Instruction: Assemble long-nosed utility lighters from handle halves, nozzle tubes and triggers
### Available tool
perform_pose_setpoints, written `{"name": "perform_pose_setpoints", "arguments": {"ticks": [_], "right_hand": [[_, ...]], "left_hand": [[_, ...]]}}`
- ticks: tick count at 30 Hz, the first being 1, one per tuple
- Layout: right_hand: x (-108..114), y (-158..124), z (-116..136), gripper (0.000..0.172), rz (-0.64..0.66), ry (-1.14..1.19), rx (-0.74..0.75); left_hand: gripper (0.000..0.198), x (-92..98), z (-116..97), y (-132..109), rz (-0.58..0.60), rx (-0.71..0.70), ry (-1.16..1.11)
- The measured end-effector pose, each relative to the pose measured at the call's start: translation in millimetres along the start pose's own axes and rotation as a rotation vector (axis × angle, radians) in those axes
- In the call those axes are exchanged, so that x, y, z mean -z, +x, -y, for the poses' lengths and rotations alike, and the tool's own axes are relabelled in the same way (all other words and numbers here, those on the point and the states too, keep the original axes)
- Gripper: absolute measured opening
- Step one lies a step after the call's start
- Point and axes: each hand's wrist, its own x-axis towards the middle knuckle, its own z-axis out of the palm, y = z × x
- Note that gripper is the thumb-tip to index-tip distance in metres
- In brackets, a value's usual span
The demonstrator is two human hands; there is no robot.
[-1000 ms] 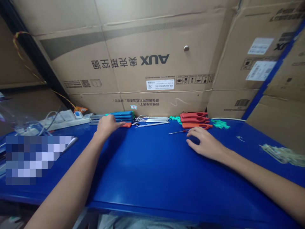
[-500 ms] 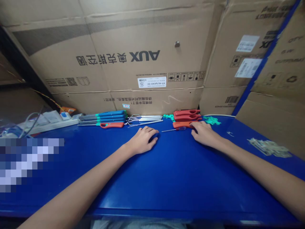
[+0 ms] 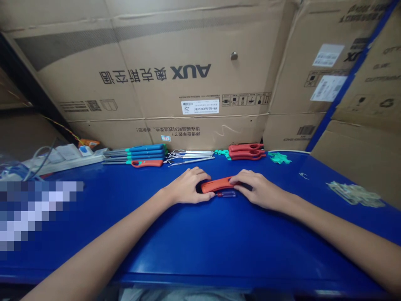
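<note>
An orange-red plastic handle (image 3: 217, 184) lies between my two hands near the middle of the blue table. My left hand (image 3: 191, 187) has its thumb and fingers around the handle's left end. At the right end, my right hand (image 3: 255, 187) pinches the handle between thumb and fingers. A small screwdriver with a clear purple-red grip (image 3: 228, 194) lies just below the handle, its shaft partly hidden by my left thumb. Two red handles (image 3: 246, 152) are stacked behind, beside small green parts (image 3: 278, 157). Thin metal rods with white wires (image 3: 197, 155) lie left of them.
Assembled blue lighters (image 3: 145, 153) and one with an orange handle (image 3: 147, 163) are lined up at the back left. A power strip (image 3: 69, 164) lies farther left. Clear plastic pieces (image 3: 355, 194) are at the right. Cardboard (image 3: 156, 100) stands behind.
The orange-red handle and the screwdriver have moved from the back row toward me and left, with my right hand. My left hand, empty before, now closes on the handle's left end.
</note>
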Motion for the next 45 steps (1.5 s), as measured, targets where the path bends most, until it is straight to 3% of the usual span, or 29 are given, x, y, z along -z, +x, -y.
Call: {"name": "perform_pose_setpoints", "arguments": {"ticks": [11, 20, 28, 31, 34, 38, 42, 45], "right_hand": [[1.9, -1.8, 10.8, 0.019, -0.037, 0.026, 0.085], [4.2, 0.6, 6.2, 0.017, -0.308, -0.051, 0.071], [5.0, -0.8, 2.8, 0.019, -0.364, -0.023, 0.048], [6.5, -2.2, 10.2, 0.020, -0.316, 0.083, 0.067], [9.3, -3.1, 21.9, 0.016, -0.182, 0.258, 0.051], [14.5, -1.1, 33.8, 0.024, -0.040, 0.542, -0.132], [16.8, 2.2, 31.3, 0.036, -0.022, 0.827, -0.278], [15.7, 3.6, 24.9, 0.040, -0.034, 0.907, -0.329]], "left_hand": [[0.027, 7.0, -4.1, 0.5, 0.031, -0.069, 0.025], [0.022, 11.5, -0.4, -2.5, 0.022, 0.023, 0.021], [0.022, 13.1, 4.0, -2.1, 0.027, 0.013, 0.016], [0.023, 11.4, 6.7, -1.3, 0.029, 0.014, 0.029], [0.027, 9.5, 8.8, -1.2, 0.025, 0.024, 0.043], [0.030, 7.4, 9.8, -1.4, 0.012, 0.037, 0.060], [0.029, 5.8, 9.6, -0.6, 0.002, 0.048, 0.078], [0.030, 4.6, 9.2, 0.1, -0.005, 0.062, 0.088]]}}
